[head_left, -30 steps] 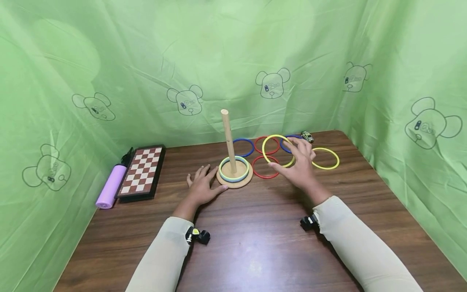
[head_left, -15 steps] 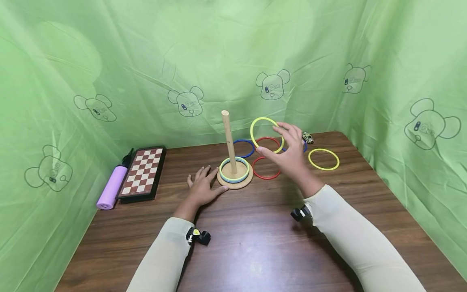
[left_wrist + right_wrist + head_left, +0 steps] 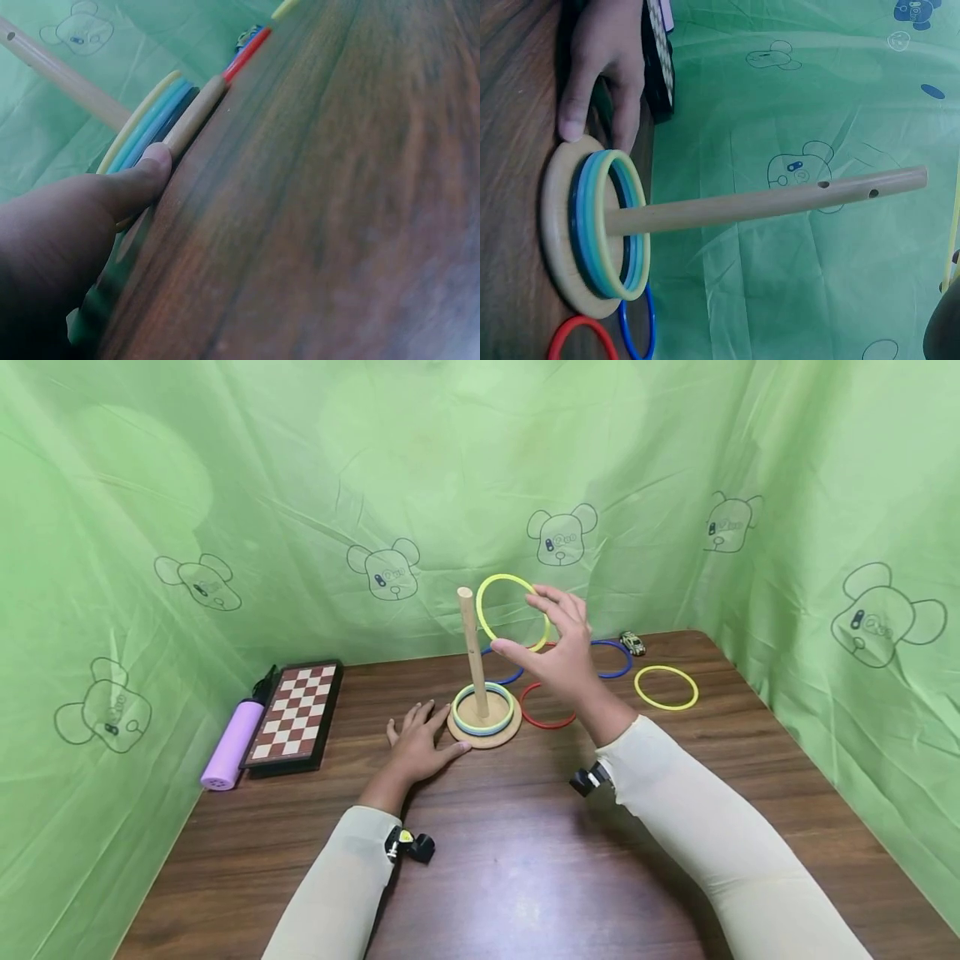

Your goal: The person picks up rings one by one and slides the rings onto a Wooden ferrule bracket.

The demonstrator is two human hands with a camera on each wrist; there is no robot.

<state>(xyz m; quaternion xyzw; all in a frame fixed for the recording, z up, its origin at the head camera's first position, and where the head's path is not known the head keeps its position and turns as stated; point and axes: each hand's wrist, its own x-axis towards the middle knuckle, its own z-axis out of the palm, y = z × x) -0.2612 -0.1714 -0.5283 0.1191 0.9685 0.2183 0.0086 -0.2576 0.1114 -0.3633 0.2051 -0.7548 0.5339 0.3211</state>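
Note:
A thin yellow ring [image 3: 504, 577] is pinched between the thumb and fingers of my right hand [image 3: 558, 652]. It is tilted up, just right of the top of a wooden peg [image 3: 474, 647], not around it. The peg rises from a round wooden base [image 3: 487, 744], where a pale yellow ring [image 3: 604, 255] tops a stack with blue rings [image 3: 585, 232] around the peg. At the base's left edge, my left hand [image 3: 416, 752] lies with fingers spread; its thumb and index finger touch the rim. In the left wrist view that thumb [image 3: 154, 165] presses the base's edge.
Right of the base lie a red ring [image 3: 551, 726], a blue ring [image 3: 617, 676] and another yellow ring [image 3: 667, 707]. A toy car [image 3: 632, 643] stands behind them. At left are a checkered board [image 3: 296, 710] and a purple cylinder [image 3: 234, 743]. Green cloth [image 3: 450, 460] surrounds the table.
My right hand has lifted the yellow ring and carried it left, from above the loose rings to beside the peg's top. My left hand has stayed at the base.

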